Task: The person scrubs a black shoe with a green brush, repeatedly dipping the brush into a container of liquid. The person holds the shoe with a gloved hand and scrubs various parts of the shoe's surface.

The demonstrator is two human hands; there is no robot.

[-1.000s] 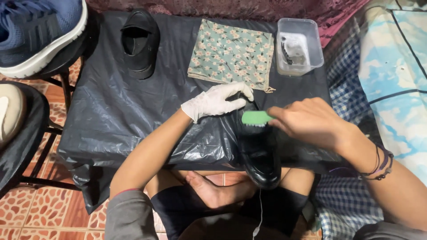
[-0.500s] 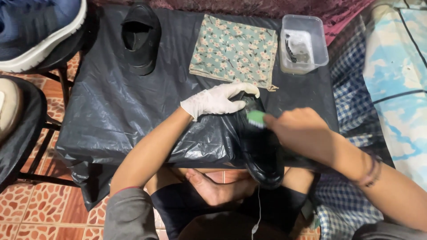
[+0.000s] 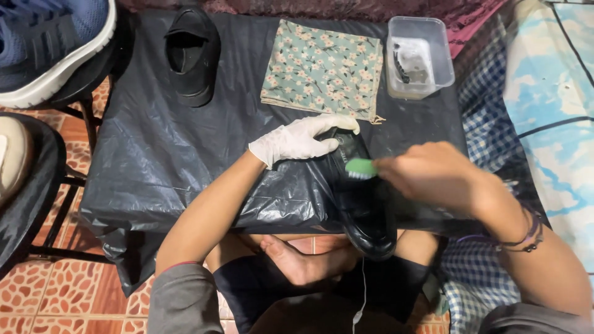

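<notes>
1. My right hand is bare and closed in a grip around the handle of a green toothbrush; only the brush's head pokes out past my fingers, its pale bristles facing down onto the shoe.
2. The brush head rests on the upper of a glossy black dress shoe, roughly at its middle.
3. My left hand wears a white glove and is clasped over the far end of that same shoe, fingers curled across its top, holding it steady.
4. The shoe lies on a black plastic sheet draped over a small table, near the edge closest to me, with its toe hanging out past that edge above my lap.
5. Just beyond the gloved hand lies a folded floral cloth, teal with small pale flowers; its near edge is just beside my fingers.
6. To the right of the cloth, at the far right corner of the table, stands a clear plastic tub with something pale and something dark inside; I cannot tell what.
7. The second black shoe sits at the far left of the sheet, opening upward, well apart from both hands.
8. Off the table to the left, a blue sneaker with a white sole rests on a dark stool.
</notes>
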